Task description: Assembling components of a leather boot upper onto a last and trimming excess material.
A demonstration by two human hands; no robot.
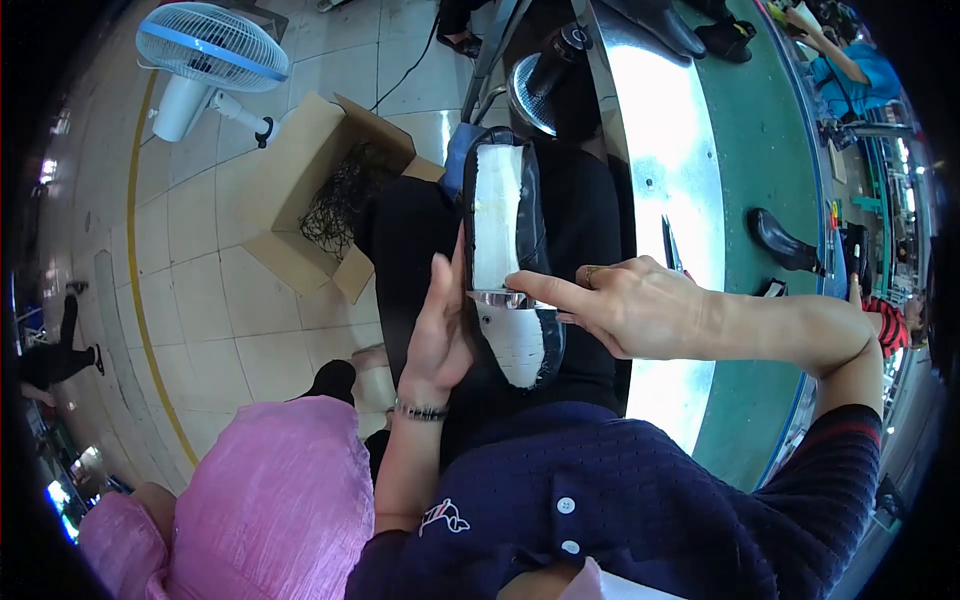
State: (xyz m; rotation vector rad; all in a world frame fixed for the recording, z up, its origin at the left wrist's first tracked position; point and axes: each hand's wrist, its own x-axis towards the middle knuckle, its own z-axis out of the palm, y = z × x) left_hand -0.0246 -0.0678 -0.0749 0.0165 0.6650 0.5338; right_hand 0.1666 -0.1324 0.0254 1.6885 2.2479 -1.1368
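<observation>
A black shoe (497,210) rests sole up across my lap, its underside pale white and the dark leather folded in around the edges. My left hand (437,330) supports it from the left side, thumb standing apart and the other fingers partly hidden behind the shoe. A shiny metal tool (510,299) lies crosswise over the sole. My right hand (640,305) comes in from the right with its fingers closed around the tool's end; the index finger reaches along it and touches the sole. The tool's exact kind is unclear.
A cardboard box (300,200) with dark tangled strands stands on the floor to the left, near a white fan (205,70). On my right, a metal-edged bench (665,150) carries a pointed tool (671,245); a green belt (770,140) holds black shoes. A person in pink (275,500) sits close at left.
</observation>
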